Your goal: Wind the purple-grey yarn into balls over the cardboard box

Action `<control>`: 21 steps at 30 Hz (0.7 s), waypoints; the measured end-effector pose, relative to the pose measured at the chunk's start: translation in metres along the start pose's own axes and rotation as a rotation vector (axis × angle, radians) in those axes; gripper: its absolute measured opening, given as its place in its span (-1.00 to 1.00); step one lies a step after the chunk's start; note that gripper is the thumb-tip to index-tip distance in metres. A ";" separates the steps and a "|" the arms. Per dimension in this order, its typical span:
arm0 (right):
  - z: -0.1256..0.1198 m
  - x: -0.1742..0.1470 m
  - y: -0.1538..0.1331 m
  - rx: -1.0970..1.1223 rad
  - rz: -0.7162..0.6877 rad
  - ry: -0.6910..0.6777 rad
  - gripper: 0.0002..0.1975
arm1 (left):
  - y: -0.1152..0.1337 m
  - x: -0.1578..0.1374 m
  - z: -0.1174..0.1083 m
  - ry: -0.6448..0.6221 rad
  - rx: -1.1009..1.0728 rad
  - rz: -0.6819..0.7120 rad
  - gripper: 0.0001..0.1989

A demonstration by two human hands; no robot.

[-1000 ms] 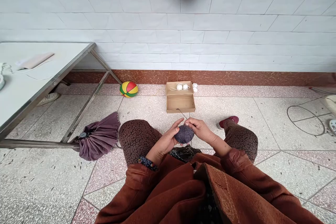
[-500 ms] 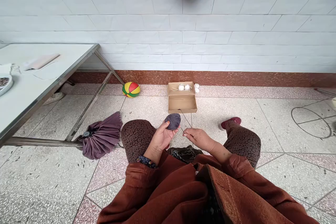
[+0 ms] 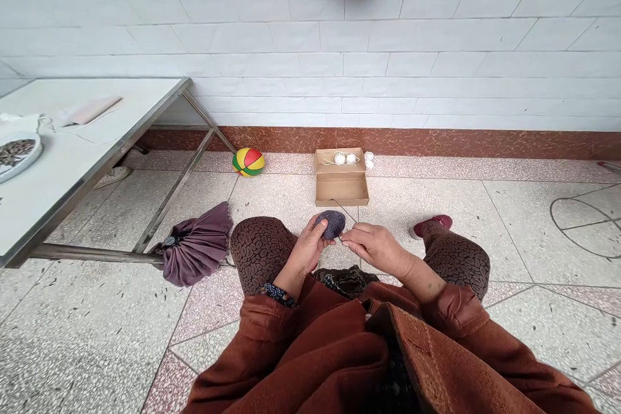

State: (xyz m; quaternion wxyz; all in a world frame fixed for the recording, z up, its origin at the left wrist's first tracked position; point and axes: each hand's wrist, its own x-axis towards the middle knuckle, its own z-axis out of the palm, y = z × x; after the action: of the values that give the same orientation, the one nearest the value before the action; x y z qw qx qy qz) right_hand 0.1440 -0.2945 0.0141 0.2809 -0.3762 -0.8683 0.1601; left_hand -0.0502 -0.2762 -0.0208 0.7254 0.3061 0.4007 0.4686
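A dark purple-grey ball of yarn (image 3: 332, 223) rests in my left hand (image 3: 308, 247), its thumb pressed over the side and its fingers beneath. My right hand (image 3: 376, 247) is closed in a pinch at the ball's right edge, on a dark strand of yarn (image 3: 347, 211) that slants up and left toward the cardboard box (image 3: 342, 190). That box lies on the floor beyond my hands, its lid folded back toward the wall. Two white yarn balls (image 3: 345, 158) sit in the lid, and more white balls (image 3: 369, 160) lie just right of it.
At left stands a metal-framed table (image 3: 145, 94) bearing a plate (image 3: 36, 154) and a pinkish folded item (image 3: 94, 110). A purple folded umbrella (image 3: 196, 249) leans at its lower bar. A coloured ball (image 3: 249, 162) is by the wall, and a thin wire ring (image 3: 582, 226) at right.
My right hand has moved in closer to the yarn ball and turned more palm-down. The whole view has shifted slightly, while my left hand keeps hold of the ball.
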 end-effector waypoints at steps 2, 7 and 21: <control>-0.006 0.008 0.003 0.002 -0.022 0.010 -0.74 | -0.001 -0.001 0.002 -0.003 0.079 0.002 -0.58; -0.002 0.025 0.026 0.184 0.033 0.073 -0.75 | -0.002 -0.008 0.008 -0.172 0.197 -0.069 -0.48; 0.059 -0.015 0.041 0.332 0.278 0.135 -0.76 | 0.003 -0.008 0.010 -0.185 -0.356 -0.148 -0.52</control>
State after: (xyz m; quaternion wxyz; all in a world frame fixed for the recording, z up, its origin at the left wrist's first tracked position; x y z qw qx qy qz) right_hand 0.1398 -0.2820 -0.0586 0.3716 -0.4506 -0.7491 0.3126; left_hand -0.0446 -0.2829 -0.0108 0.8340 0.1847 0.2647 0.4475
